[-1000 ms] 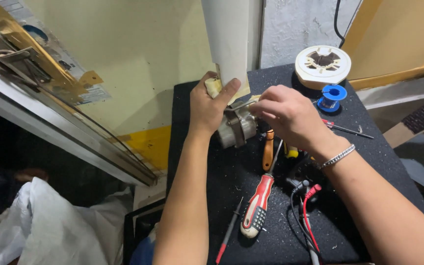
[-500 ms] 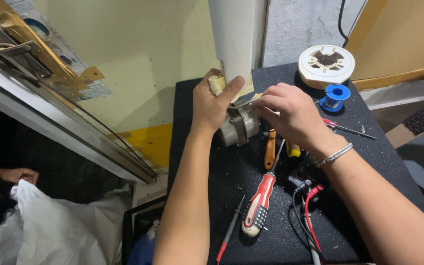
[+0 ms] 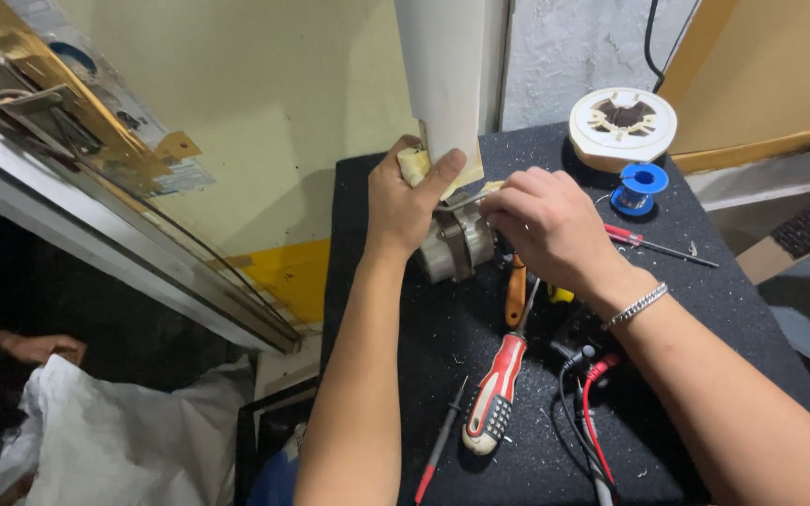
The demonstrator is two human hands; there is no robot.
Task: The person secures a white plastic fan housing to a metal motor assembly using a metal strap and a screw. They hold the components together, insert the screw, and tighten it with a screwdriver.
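Observation:
A small grey metal motor (image 3: 455, 245) stands near the back of a black mat-covered table (image 3: 686, 309). My left hand (image 3: 403, 201) grips its top, thumb pressed against a yellowish piece at the foot of a white post (image 3: 442, 75). My right hand (image 3: 546, 225) is closed on a thin metal tool (image 3: 461, 200) whose tip reaches the top of the motor. A metal bracelet (image 3: 637, 305) sits on my right wrist.
On the mat lie a red-and-grey screwdriver (image 3: 496, 394), an orange-handled tool (image 3: 516, 290), red and black probe leads (image 3: 585, 412), a thin red screwdriver (image 3: 649, 244), a blue solder spool (image 3: 641, 187) and a white round reel (image 3: 622, 126). A white bag (image 3: 105, 440) lies lower left.
Both hands stay on the motor; my right hand has shifted only slightly. The view has drifted a little.

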